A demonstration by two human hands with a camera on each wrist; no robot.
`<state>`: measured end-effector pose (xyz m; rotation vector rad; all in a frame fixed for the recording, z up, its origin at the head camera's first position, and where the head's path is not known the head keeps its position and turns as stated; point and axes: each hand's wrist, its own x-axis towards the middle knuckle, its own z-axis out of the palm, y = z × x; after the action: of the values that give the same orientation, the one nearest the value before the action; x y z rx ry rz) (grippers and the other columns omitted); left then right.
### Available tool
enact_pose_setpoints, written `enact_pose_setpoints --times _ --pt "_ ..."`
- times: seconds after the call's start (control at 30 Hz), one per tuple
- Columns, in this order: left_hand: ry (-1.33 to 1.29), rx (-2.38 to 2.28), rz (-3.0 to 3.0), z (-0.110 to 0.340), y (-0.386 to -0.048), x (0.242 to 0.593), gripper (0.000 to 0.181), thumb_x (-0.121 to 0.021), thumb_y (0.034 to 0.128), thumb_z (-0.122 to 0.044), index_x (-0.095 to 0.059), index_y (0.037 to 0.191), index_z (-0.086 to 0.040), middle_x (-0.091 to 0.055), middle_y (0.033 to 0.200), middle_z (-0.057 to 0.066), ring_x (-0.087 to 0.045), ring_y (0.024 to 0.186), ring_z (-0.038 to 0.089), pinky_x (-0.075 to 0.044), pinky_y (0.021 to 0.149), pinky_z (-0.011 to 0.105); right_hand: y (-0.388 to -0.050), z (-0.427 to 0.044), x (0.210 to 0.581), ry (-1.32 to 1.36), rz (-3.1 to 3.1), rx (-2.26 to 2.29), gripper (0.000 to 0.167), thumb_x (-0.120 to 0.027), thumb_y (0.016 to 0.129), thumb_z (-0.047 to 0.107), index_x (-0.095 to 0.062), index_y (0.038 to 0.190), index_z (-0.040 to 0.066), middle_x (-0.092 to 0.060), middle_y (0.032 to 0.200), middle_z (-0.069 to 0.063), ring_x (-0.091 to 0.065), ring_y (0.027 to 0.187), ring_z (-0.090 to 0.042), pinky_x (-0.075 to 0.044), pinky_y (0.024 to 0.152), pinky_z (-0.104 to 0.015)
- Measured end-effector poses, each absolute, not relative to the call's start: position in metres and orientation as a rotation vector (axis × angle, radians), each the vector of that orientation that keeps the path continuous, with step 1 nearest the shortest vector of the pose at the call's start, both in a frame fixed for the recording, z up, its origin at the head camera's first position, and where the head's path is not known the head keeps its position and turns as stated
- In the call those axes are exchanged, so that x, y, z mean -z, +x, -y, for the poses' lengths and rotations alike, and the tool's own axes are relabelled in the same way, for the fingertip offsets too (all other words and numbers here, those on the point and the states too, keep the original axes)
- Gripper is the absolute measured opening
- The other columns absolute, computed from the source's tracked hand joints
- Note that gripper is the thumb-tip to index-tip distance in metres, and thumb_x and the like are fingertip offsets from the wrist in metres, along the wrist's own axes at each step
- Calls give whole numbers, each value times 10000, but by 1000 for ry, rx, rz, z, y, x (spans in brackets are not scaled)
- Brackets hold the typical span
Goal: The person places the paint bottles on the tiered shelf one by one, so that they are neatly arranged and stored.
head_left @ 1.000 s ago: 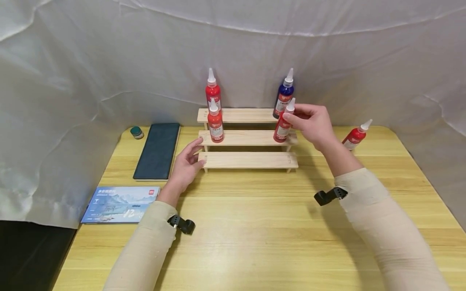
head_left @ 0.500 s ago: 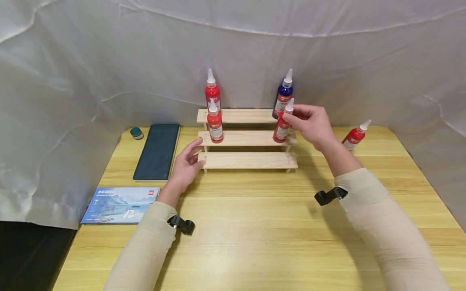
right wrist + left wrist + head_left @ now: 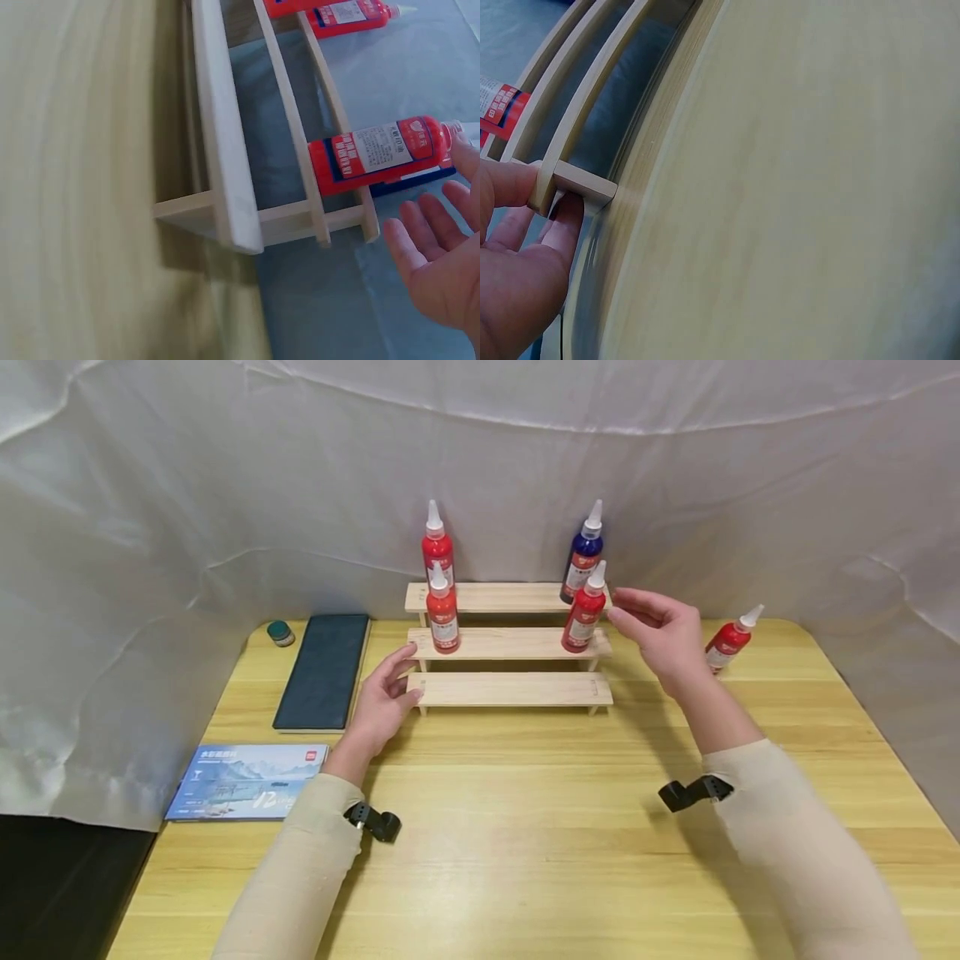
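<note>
A three-step wooden display stand sits near the back of the table. My left hand grips its left end, the thumb and fingers on either side of the end pieces. On the middle step stand an orange-red paint bottle at the left and a red paint bottle at the right. Behind them, a red bottle and a dark blue bottle occupy the top step. Just right of the middle-step red bottle, my right hand holds nothing, its fingers loosely spread.
Another red bottle stands on the table at the right, partly behind the right hand. Leftward lie a dark green notebook, a small green-lidded jar and a blue paint box. A grey cloth hangs behind.
My right hand has let go of the red bottle on the middle step and moved to the right. The bottle stays upright there. My left hand has not moved.
</note>
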<state>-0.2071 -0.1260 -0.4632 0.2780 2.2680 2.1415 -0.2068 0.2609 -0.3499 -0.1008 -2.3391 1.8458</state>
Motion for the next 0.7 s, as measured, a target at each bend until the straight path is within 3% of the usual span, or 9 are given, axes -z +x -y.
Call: enact_pose_setpoints --times 0.4,0.7 --pt "263 -2137 -2276 127 -208 463 678 -590 899 191 -501 1477 -150 -522 1445 82 -461 1327 277 -378 1070 431 -175 -290 381 -141 2207 -1853 459 -791 875 146 -660 1286 -11 -704 1176 -33 -666 994 -65 -513 823 -169" --pt "272 -2127 -2278 126 -207 462 672 -591 909 179 -498 1482 -161 -512 1456 76 -462 1324 236 -347 1092 437 -152 -330 399 -167 2006 -1981 432 -775 871 45 -645 1265 -72 -729 1104 -15 -683 945 -83 -528 784 -181"
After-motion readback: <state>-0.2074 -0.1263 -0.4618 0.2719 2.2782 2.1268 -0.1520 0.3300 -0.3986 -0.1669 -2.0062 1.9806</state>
